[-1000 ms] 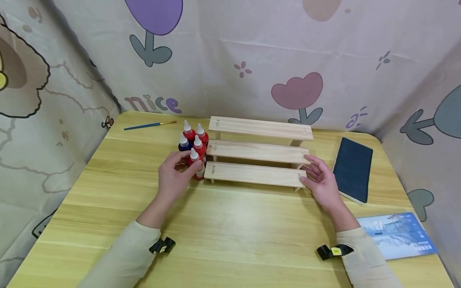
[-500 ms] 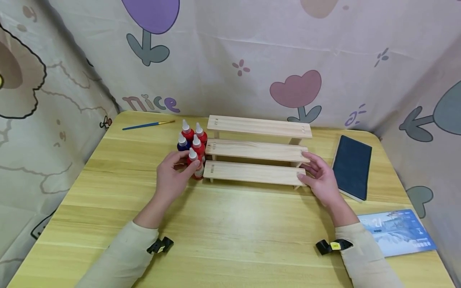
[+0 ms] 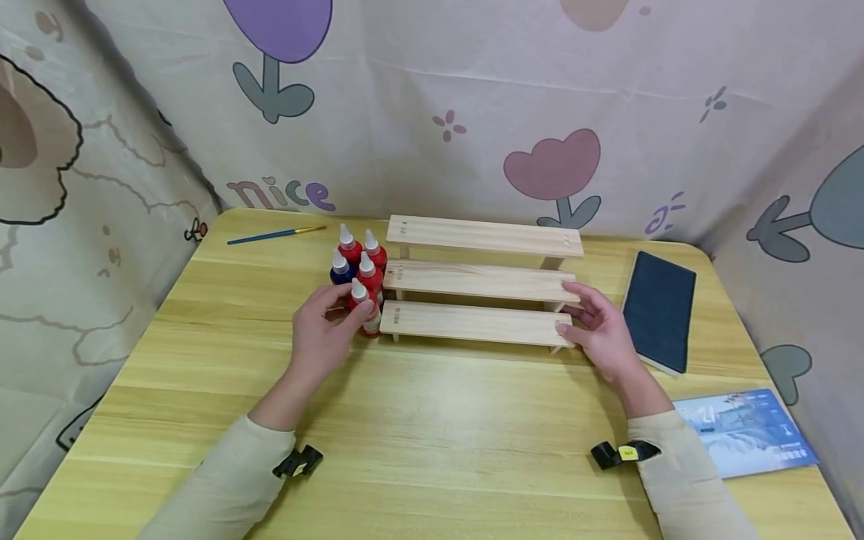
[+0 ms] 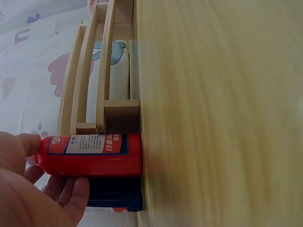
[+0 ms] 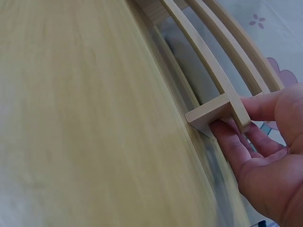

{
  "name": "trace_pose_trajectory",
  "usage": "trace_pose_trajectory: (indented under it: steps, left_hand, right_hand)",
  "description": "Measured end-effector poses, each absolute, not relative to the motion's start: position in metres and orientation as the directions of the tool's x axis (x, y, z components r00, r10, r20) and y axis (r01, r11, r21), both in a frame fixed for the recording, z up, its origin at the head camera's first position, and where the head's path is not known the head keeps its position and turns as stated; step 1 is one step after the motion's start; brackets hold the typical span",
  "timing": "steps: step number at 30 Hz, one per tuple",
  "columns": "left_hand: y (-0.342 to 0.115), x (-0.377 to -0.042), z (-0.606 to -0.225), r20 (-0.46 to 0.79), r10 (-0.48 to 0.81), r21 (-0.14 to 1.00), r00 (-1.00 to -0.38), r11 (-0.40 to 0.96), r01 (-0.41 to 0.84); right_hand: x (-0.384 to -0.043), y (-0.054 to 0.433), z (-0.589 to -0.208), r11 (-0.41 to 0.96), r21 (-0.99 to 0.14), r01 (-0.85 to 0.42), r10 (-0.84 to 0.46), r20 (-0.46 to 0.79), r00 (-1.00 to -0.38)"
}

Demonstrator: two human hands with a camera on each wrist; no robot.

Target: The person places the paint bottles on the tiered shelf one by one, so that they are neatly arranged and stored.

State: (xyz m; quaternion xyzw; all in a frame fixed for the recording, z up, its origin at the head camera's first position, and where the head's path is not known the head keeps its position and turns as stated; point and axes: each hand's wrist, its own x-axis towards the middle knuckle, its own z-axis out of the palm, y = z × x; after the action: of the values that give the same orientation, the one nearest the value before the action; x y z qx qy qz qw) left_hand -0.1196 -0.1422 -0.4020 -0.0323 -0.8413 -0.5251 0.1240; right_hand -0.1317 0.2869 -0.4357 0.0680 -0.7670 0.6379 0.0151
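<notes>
A: What worries me at the left end?

B: My left hand point(image 3: 322, 337) has thumb and fingers curled round a red plastic bottle with a pointed white cap point(image 4: 94, 163), just left of a three-tiered pale wooden rack point(image 3: 472, 279). Packed around it, also left of the rack, are a dark blue plastic bottle with a pointed white cap point(image 3: 342, 271) and three similar red bottles point(image 3: 350, 251). Pulling sideways could topple a neighbour, I think, they're so tight.

A: And further right?

B: My right hand point(image 3: 607, 341) grips the rack's right end. A leftward push there might drive the rack into the bottles.

A: Do my views differ?

B: At the rack's left end, the left wrist view shows me label print too small to make out from the head; only the head view gives me all five bottles. At the right end, the right wrist view reveals fingers under the lowest board point(image 3: 472, 324), hidden from above.
</notes>
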Motion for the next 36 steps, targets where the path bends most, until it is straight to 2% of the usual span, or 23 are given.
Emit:
trace_pose_trajectory:
  steps: [19,28,36]
  left_hand:
    - [-0.156,-0.114,-0.392,0.256,-0.039,0.908,-0.966,0.353,0.226]
    - [-0.159,-0.112,-0.376,0.272,-0.070,0.926,-0.960,0.291,0.241]
    - [-0.159,-0.112,-0.362,0.283,-0.043,0.922,-0.958,0.289,0.260]
  right_hand:
    - [-0.132,0.287,-0.435,0.171,-0.978,-0.120,-0.081,0.108,-0.991]
    - [-0.131,0.286,-0.435,0.153,-0.978,-0.142,-0.087,0.130,-0.988]
    - [-0.132,0.287,-0.437,0.159,-0.976,-0.152,-0.096,0.138,-0.986]
